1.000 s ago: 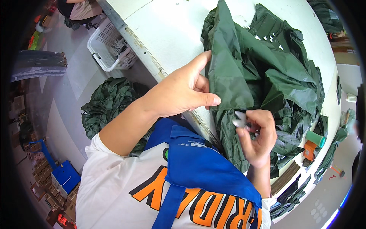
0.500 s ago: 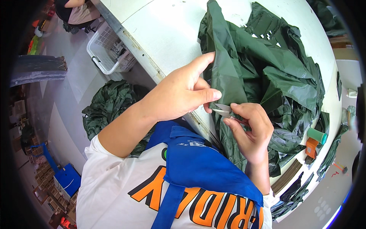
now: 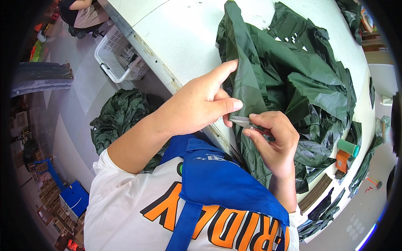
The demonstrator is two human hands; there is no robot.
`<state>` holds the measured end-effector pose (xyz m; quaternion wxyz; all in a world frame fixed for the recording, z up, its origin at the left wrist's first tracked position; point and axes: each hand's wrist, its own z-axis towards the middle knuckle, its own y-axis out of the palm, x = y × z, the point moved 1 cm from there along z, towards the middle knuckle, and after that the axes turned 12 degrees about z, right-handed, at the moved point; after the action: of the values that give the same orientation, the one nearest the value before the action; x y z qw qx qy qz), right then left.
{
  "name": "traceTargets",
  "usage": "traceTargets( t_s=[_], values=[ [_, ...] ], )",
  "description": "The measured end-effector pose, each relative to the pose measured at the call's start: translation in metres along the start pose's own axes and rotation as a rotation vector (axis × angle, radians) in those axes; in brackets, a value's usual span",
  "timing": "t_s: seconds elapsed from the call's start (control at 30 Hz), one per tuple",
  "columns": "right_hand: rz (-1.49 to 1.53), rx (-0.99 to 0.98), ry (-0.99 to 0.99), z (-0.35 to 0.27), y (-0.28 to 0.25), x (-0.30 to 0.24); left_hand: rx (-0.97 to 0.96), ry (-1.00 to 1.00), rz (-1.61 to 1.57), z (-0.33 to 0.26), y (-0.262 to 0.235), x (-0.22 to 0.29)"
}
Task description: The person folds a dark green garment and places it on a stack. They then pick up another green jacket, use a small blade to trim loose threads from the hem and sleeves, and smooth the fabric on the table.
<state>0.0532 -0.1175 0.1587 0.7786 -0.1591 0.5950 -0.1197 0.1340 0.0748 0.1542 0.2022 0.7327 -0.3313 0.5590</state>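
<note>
Dark green, slightly shiny fabric lies bunched over the table's near edge. My left hand pinches a folded, seamed edge of it between thumb and fingers, with the index finger stretched along the fold. Just below that thumb, my right hand grips a small pair of thread snips. Their silver blades point left and lie against the fabric edge, pressed together. Most of the snips' handle is hidden in my right fingers.
More green fabric is heaped below the white table on the left. A white plastic basket stands on the floor. A green spool and an orange object sit at right. Another person is at far left.
The snips' blades, apart half a second ago, have come together at the fabric edge. My right hand has shifted slightly left and up; my left hand has barely moved.
</note>
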Motion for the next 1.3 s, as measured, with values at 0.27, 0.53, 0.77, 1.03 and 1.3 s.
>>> traceTargets(
  t_s=[0.27,0.53,0.77,1.03,1.3],
  values=[
    [0.701,0.374,0.236,-0.032,-0.023,0.032,0.052,-0.031,0.123,0.012,-0.038,0.012],
    [0.250,0.965,0.224,-0.156,-0.108,0.081,0.907,0.371,-0.041,0.091,-0.196,-0.040],
    [-0.126,0.910,0.676,-0.253,-0.088,0.103,-0.113,0.379,1.270,0.123,0.086,-0.089],
    [-0.130,0.676,0.417,-0.122,-0.066,0.095,-0.090,1.085,1.062,0.078,0.101,-0.052],
    [0.011,0.032,0.236,-0.132,-0.066,0.086,-0.064,1.026,1.066,0.017,0.061,-0.059]
  ],
)
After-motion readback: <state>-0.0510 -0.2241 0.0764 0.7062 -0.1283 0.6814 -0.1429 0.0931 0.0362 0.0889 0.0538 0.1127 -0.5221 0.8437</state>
